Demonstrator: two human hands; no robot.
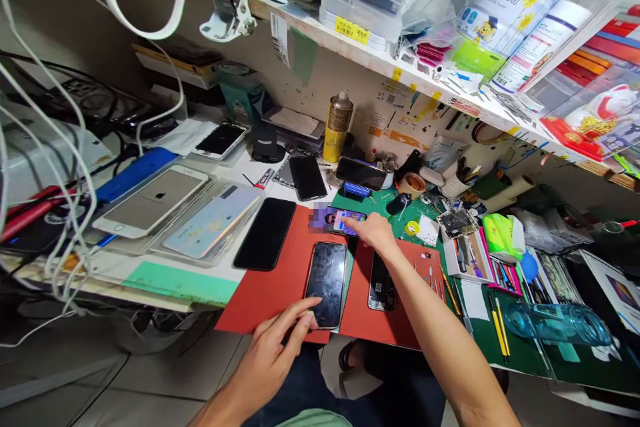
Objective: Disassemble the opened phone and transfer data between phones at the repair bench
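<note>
On the red mat lies a smartphone (326, 280) with a dark, smudged screen. My left hand (275, 347) is at its lower left corner, index finger over the glass and thumb close by at the edge, closed on that corner. Farther back is a second smartphone (345, 220) with a lit purple screen. My right hand (375, 233) reaches to its right end, a finger stretched out onto the screen, the other fingers partly hidden. Under my right forearm lies an opened phone (381, 285) with inner parts showing. A black phone (266, 233) lies to the left.
White phone (155, 200) and a clear-sleeved phone (213, 220) lie at left. A yellow spray can (339, 127) stands behind. Tweezers (453, 290), a parts box (467, 253) and a blue bottle (557, 323) are at right. A loaded shelf (380, 57) overhangs the bench; white cables (60, 213) hang left.
</note>
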